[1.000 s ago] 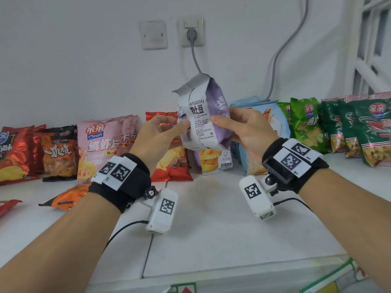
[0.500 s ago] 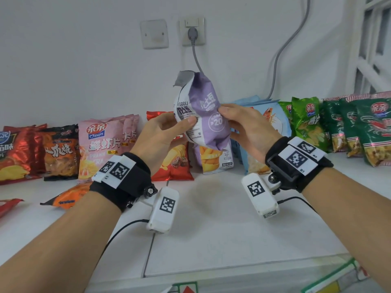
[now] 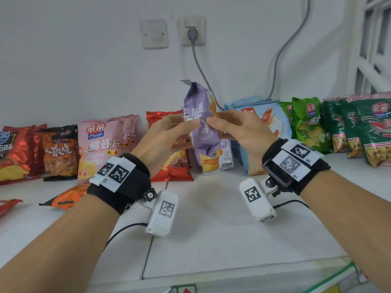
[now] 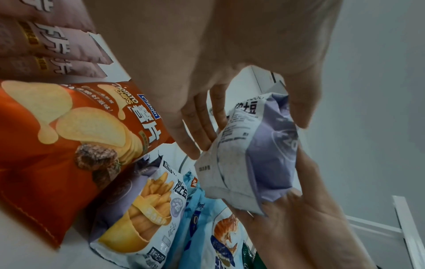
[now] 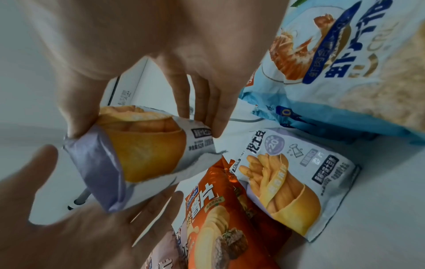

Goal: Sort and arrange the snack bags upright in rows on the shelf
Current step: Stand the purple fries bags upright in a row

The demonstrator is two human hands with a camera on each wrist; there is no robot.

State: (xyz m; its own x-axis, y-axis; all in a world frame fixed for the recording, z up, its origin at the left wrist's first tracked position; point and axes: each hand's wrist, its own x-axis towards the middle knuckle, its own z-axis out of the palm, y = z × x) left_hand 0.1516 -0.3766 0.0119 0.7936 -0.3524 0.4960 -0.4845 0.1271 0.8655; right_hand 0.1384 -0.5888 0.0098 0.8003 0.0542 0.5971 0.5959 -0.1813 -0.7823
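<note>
Both hands hold a purple fries bag (image 3: 201,121) up in the air above the white shelf (image 3: 222,218), in front of the row of snack bags along the wall. The left hand (image 3: 165,140) pinches the bag's left edge between thumb and fingers; the right hand (image 3: 239,130) pinches its right edge the same way, and the two thumbs nearly meet across the purple face. The bag stands roughly upright, crumpled, with its top seal bent over.

Behind it, a second purple fries bag (image 3: 215,159) stands on the shelf, between a red potato chips bag (image 3: 173,163) on its left and a stack of light blue prawn cracker bags (image 3: 264,121) on its right. Further left stand pink prawn cracker bags (image 3: 99,144); further right, green bags (image 3: 306,123). An orange bag (image 3: 67,197) lies flat near the left wrist.

In the left wrist view the fingers (image 4: 195,127) press the bag's white printed back.
</note>
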